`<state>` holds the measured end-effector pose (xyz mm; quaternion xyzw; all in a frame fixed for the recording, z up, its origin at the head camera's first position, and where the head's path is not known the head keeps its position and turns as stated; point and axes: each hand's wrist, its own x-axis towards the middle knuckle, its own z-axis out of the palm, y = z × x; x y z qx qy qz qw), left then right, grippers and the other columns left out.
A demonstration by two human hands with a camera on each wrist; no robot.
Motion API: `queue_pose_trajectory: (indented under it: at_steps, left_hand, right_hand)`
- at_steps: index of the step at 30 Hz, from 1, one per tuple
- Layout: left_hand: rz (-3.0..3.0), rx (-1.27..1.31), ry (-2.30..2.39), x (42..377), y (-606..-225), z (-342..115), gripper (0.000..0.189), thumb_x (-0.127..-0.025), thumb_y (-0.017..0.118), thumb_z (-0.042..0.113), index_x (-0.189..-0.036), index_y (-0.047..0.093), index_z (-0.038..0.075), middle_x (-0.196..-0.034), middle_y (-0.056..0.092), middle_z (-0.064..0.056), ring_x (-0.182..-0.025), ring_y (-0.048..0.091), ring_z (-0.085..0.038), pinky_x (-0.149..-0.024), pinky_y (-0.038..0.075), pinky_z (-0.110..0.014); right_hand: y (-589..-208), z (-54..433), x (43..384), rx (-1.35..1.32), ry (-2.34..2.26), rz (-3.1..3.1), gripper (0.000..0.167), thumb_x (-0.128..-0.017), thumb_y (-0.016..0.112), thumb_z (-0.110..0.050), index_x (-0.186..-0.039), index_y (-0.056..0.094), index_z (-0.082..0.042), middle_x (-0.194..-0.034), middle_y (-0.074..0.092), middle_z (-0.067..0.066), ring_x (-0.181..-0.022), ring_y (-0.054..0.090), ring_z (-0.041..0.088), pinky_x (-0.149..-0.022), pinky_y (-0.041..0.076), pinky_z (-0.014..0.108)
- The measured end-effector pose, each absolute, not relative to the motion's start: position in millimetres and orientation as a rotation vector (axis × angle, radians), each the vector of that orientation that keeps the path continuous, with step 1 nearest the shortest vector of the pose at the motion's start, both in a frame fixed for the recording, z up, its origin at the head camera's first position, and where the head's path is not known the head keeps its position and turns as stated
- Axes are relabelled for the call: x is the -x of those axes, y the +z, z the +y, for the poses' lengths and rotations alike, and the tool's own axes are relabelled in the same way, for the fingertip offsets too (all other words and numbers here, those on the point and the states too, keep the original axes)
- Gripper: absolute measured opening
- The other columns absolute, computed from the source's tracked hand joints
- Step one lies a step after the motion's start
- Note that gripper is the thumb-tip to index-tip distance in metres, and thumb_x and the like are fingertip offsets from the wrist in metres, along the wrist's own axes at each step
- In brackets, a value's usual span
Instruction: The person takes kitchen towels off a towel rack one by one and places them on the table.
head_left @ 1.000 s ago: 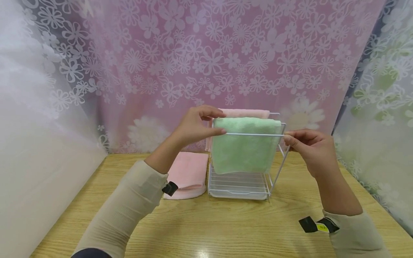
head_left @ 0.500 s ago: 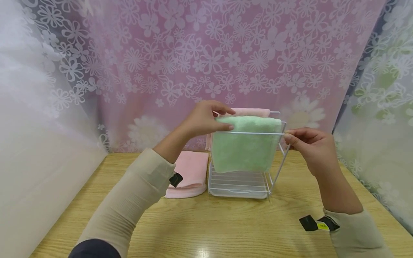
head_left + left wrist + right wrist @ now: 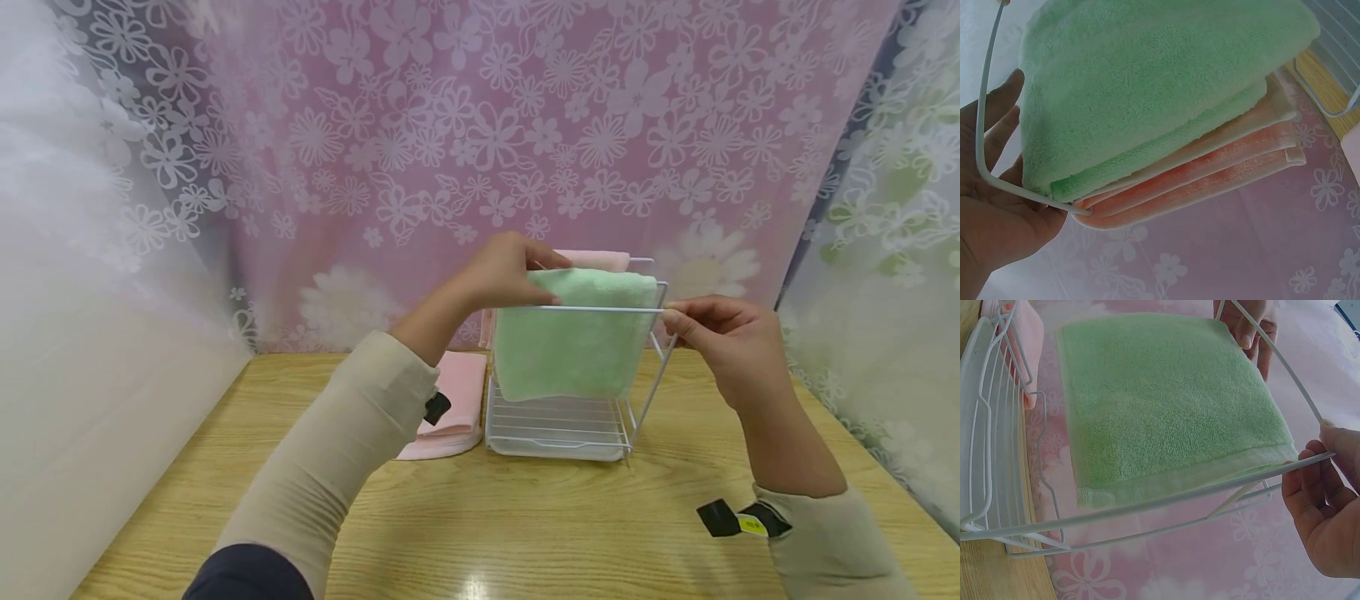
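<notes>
A white wire rack (image 3: 607, 310) stands on the table with a light green towel (image 3: 570, 358) draped over one of its upper bars. Behind it hangs a pink towel (image 3: 596, 260), whose layered edges show in the left wrist view. My left hand (image 3: 510, 271) is at the green towel's top left, fingers over the top and thumb in front. In the left wrist view, its fingers (image 3: 1010, 87) reach out loosely beside the towel's edge. My right hand (image 3: 731, 346) pinches the front right corner of the rack's top bar between thumb and fingers.
Folded pink towels (image 3: 461, 392) lie on the wooden table (image 3: 480, 517), left of the rack. A pale tray (image 3: 555, 451) sits under the rack's lower wires. Flowered curtains (image 3: 450, 125) close off the back and sides.
My left hand has moved right along the green towel's top, from its left corner further inward. The right hand keeps its pinch on the rack's corner.
</notes>
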<state>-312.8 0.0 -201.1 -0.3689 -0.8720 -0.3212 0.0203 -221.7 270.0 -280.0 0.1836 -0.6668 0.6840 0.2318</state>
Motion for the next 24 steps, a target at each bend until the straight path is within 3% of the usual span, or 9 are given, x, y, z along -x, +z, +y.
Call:
queue_pose_trajectory:
  at_steps: [7, 15, 24]
  left_hand:
    - [-2.729, 1.143, -0.971, 316.4, -201.1, 7.0, 0.049, -0.078, 0.085, 0.019, -0.124, 0.069, 0.017, -0.122, 0.067, 0.0, -0.112, 0.061, -0.018, -0.091, 0.049, -0.025]
    - [-2.726, 1.11, -1.103, 318.2, -203.9, 9.0, 0.038, -0.078, 0.084, 0.013, -0.114, 0.074, 0.013, -0.117, 0.069, -0.002, -0.11, 0.063, -0.015, -0.087, 0.05, -0.023]
    - [-2.631, 1.115, -1.109, 321.7, -208.6, 10.9, 0.03, -0.079, 0.082, 0.007, -0.107, 0.077, 0.013, -0.106, 0.073, -0.001, -0.092, 0.065, -0.01, -0.077, 0.052, -0.021]
  right_hand:
    - [-279.4, 269.9, 221.3, -0.485, 1.878, -1.831, 0.012, -0.085, 0.073, 0.001, -0.094, 0.072, 0.009, -0.079, 0.07, 0.003, -0.07, 0.065, 0.012, -0.064, 0.056, 0.022]
    - [-280.8, 270.7, 221.9, -0.518, 1.858, -1.839, 0.013, -0.086, 0.071, 0.001, -0.095, 0.072, 0.01, -0.08, 0.069, 0.005, -0.071, 0.065, 0.013, -0.064, 0.056, 0.023]
    - [-280.9, 271.2, 221.8, -0.488, 1.854, -1.853, 0.012, -0.086, 0.071, 0.001, -0.096, 0.072, 0.009, -0.081, 0.069, 0.004, -0.071, 0.065, 0.013, -0.064, 0.056, 0.023]
